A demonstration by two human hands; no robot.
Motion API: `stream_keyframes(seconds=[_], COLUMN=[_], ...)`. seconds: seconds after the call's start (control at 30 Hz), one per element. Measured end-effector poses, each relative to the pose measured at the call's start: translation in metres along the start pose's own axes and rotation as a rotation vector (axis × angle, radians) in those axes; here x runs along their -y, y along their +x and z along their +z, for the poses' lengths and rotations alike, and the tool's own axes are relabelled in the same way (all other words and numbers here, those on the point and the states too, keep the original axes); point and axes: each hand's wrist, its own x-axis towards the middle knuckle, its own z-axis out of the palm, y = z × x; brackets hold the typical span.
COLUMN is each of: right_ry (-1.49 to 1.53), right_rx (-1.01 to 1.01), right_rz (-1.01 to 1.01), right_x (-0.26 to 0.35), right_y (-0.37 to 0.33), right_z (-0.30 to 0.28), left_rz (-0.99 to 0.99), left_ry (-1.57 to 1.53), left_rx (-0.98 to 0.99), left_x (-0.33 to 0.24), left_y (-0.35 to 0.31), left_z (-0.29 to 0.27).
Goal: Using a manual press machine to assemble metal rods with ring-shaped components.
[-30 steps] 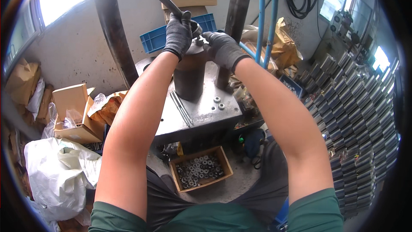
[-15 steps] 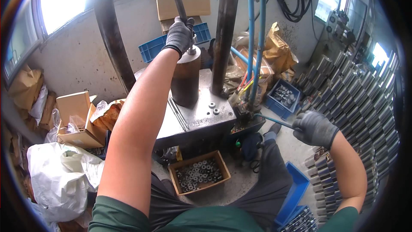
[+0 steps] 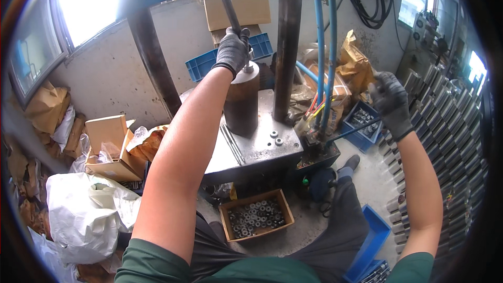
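Observation:
My left hand [image 3: 232,50], in a grey knit glove, is wrapped around a dark metal bar [image 3: 229,8]. The bar slants up above a thick steel cylinder [image 3: 242,99] standing on the press table [image 3: 267,149]. Beside the glove, a small bright metal piece [image 3: 250,64] is upright on the cylinder's top. My gloved right hand [image 3: 390,102] is raised at the right, by the outer end of a blue lever [image 3: 353,130]. Whether its blurred fingers touch the lever is unclear. Two small metal rings [image 3: 275,138] and several thin rods [image 3: 232,144] lie on the table.
Dark columns [image 3: 287,55] flank the cylinder, and blue hoses [image 3: 331,47] run down to its right. A carton of metal rings [image 3: 287,214] sits on the floor below. Stacked metal bars [image 3: 445,141] line the right side. White sacking [image 3: 78,215] lies at left.
My right hand has risen, and the lever's outer end has swung upward. My left hand keeps its hold on the bar. The whole view has shifted slightly.

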Motion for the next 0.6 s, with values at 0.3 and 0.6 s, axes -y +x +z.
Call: stream_keyframes(seconds=[0.3, 0.6], right_ry=[0.017, 0.088], right_rx=[0.028, 0.389], right_rz=[0.142, 0.175], right_x=[-0.02, 0.009], right_y=[0.023, -0.084], right_z=[0.015, -0.044], left_rz=[-0.019, -0.024], left_ry=[0.169, 0.217], left_rx=[0.118, 0.092], left_x=[-0.03, -0.012], left_y=[-0.003, 0.012], left_z=[-0.004, -0.006])
